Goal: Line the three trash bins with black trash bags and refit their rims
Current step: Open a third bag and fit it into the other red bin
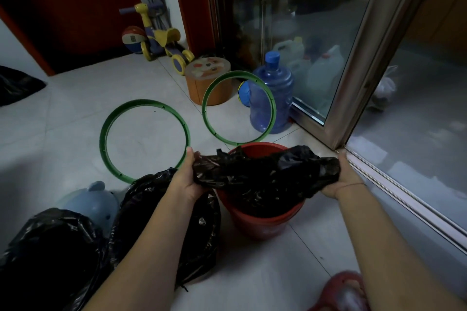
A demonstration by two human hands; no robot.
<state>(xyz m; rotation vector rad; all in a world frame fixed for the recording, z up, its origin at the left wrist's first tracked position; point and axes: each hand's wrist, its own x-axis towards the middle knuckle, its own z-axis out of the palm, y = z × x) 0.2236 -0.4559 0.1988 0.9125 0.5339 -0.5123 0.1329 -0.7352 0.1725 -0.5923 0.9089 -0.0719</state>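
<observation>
Crumpled black plastic trash bag [265,177] stretched above the round red-orange plastic bin [257,225], lower centre.
Left hand [188,177] and right hand [341,179] each clench one side of its mouth, seemingly to widen it over the lip; a flat green plastic ring rim [145,103] at centre left and a second green rim [237,73] leaning on a translucent blue water jug [278,88] look parked clear until lining ends.

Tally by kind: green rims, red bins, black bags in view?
Green plastic ring rims: 2
Red plastic bin: 1
Black plastic trash bags: 4, one held over the bin; any bins under the others are hidden
Total: 7
</observation>
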